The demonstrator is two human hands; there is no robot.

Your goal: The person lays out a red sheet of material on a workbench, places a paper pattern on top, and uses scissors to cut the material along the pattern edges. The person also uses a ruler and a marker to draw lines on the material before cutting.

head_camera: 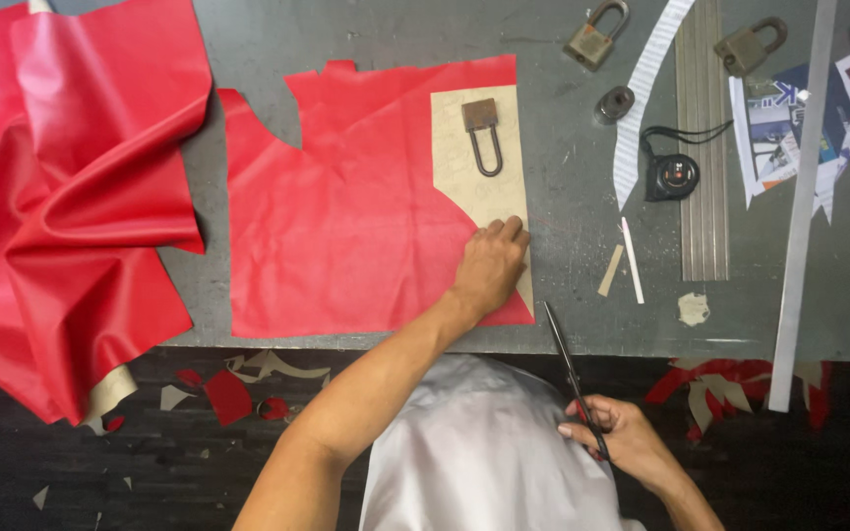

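A flat piece of red leather (346,226) lies on the grey table (573,197). A tan card pattern (479,187) rests on its right side, weighted by a padlock (484,133). My left hand (489,265) presses flat on the pattern's lower end, fingers together. My right hand (612,433) grips the handles of black scissors (565,359). Their closed blades point up toward the leather's lower right corner, just short of the table edge.
A large crumpled red leather hide (61,187) drapes over the table's left side. Two more padlocks (597,34) (748,44), a round black device (673,177), a ridged metal strip (705,147), a long metal ruler (804,197) and paper scraps (799,108) lie on the right. Offcuts litter the floor (238,388).
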